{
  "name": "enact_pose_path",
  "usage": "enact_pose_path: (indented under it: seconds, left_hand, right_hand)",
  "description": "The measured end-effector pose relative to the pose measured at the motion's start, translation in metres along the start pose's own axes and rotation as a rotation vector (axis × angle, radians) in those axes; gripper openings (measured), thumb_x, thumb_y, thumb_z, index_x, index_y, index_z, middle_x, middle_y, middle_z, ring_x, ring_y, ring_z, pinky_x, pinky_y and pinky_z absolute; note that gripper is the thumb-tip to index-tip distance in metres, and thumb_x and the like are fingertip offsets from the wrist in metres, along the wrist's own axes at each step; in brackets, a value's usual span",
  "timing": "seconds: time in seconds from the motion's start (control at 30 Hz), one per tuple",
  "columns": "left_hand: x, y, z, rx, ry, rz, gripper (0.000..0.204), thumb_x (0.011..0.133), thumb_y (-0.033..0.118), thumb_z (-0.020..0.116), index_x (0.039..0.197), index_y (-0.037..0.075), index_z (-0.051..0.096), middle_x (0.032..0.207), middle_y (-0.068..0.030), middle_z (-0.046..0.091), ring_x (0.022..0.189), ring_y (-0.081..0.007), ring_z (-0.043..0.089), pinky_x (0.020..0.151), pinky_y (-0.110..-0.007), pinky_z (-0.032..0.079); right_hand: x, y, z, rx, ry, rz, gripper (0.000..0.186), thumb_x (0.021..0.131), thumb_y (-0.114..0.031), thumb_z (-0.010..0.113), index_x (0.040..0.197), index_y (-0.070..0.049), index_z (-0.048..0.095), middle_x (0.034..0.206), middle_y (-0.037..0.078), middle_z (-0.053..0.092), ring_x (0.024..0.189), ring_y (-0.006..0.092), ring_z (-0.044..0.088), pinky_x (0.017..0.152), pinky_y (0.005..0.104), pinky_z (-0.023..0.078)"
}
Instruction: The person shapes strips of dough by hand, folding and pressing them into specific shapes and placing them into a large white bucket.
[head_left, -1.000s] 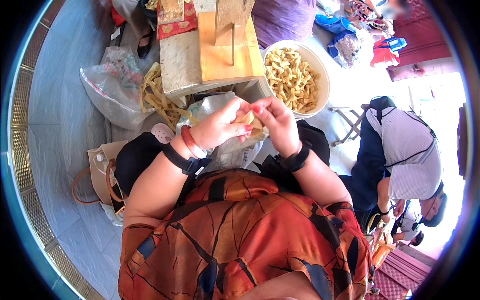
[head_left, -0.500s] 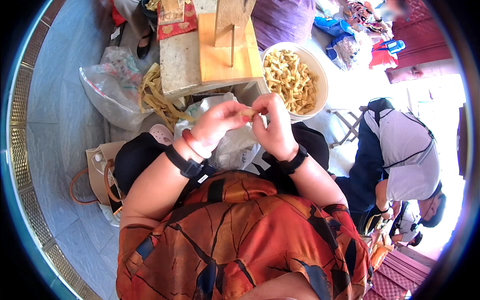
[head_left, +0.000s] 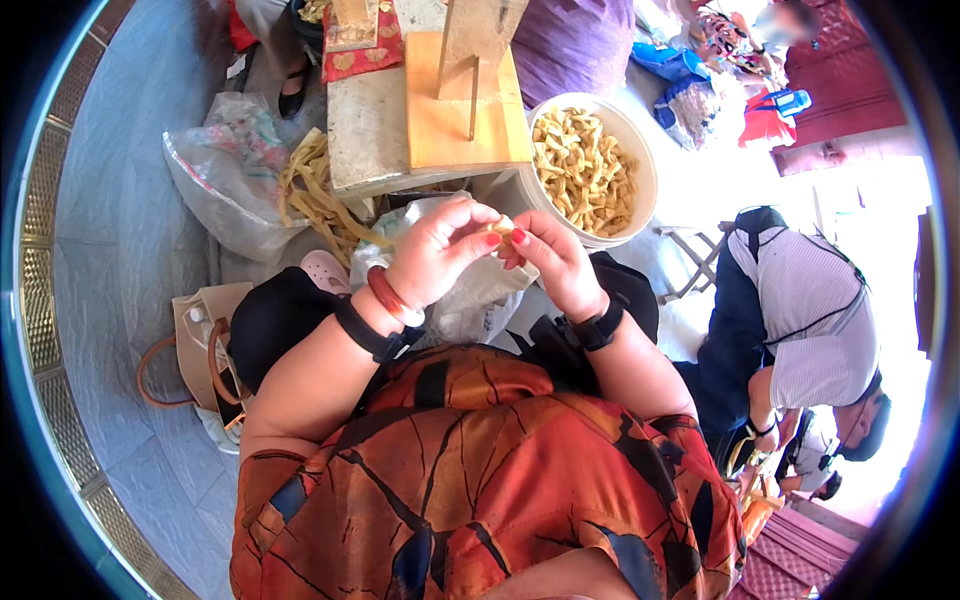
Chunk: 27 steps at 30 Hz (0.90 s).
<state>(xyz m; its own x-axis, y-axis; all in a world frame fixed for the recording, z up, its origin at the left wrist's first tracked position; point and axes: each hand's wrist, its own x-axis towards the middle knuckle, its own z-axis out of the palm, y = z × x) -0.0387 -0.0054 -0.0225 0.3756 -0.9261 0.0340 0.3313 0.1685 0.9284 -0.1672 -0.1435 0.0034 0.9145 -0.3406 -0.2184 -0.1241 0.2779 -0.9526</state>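
Note:
In front of my torso, my left hand [head_left: 432, 260] and my right hand [head_left: 560, 270] are closed, fingertips meeting on a small pale-yellow strip piece [head_left: 502, 228], partly hidden by both thumbs. A crumpled plastic bag [head_left: 470, 300] lies beneath them. Just beyond, to the right, a white bucket [head_left: 646, 190] holds several folded yellow pieces [head_left: 585, 170]. To the left, long yellow strips [head_left: 310, 175] hang loosely beside a clear bag [head_left: 210, 200].
A wooden stand [head_left: 435, 145] rests on a worn slab [head_left: 365, 130]. A beige handbag [head_left: 195, 355] sits lower left. A bent-over person in a striped shirt [head_left: 820, 310] is at right, near a folding stool [head_left: 690, 260]. Another person's foot [head_left: 292, 95] shows upper left.
My fingers have shifted around the small piece. Since half a second ago my right hand has tilted, its thumb now lying over the piece, and both hands remain together.

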Motion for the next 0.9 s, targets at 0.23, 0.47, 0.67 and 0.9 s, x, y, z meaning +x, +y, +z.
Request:
enact_pose_path:
  seconds: [0.23, 0.47, 0.67, 0.9]
  left_hand:
    - [-0.003, 0.002, 0.006, 0.248, 0.075, 0.1, 0.022, 0.098, 0.015, 0.053, 0.113, 0.001, 0.058, 0.096, -0.0027, 0.061, 0.085, -0.0073, 0.056, 0.075, -0.023, 0.047]
    - [-0.001, 0.009, 0.001, 0.087, -0.007, -0.127, 0.022, 0.098, 0.021, 0.053, 0.111, 0.004, 0.06, 0.074, 0.0038, 0.052, 0.067, -0.0034, 0.048, 0.061, -0.019, 0.042]
    - [-0.001, 0.01, -0.009, 0.107, -0.028, -0.089, 0.021, 0.099, 0.023, 0.052, 0.102, 0.005, 0.062, 0.073, 0.0032, 0.054, 0.066, -0.0041, 0.049, 0.062, -0.02, 0.041]
    - [0.0, 0.032, -0.012, 0.589, 0.231, 0.32, 0.014, 0.095, 0.012, 0.054, 0.103, 0.003, 0.061, 0.085, -0.0082, 0.065, 0.08, -0.0156, 0.064, 0.071, -0.028, 0.049]
  right_hand:
    - [0.01, -0.024, 0.003, -1.236, 0.082, -0.773, 0.014, 0.081, -0.012, 0.068, 0.078, -0.004, 0.057, 0.068, 0.01, 0.057, 0.062, 0.0295, 0.057, 0.058, 0.0373, 0.045]
    - [0.006, -0.016, -0.001, -0.145, 0.03, 0.078, 0.026, 0.092, -0.029, 0.064, 0.079, -0.008, 0.057, 0.064, -0.003, 0.053, 0.056, 0.0045, 0.046, 0.051, 0.02, 0.036]
    - [0.007, -0.02, 0.002, -0.648, -0.032, -0.24, 0.029, 0.094, -0.026, 0.062, 0.074, -0.005, 0.057, 0.062, -0.003, 0.052, 0.056, 0.0068, 0.048, 0.05, 0.0245, 0.037]
    - [-0.011, -0.034, -0.011, -0.461, -0.073, 0.027, 0.023, 0.097, -0.022, 0.055, 0.087, -0.002, 0.057, 0.073, 0.002, 0.058, 0.067, 0.012, 0.054, 0.063, 0.0288, 0.046]
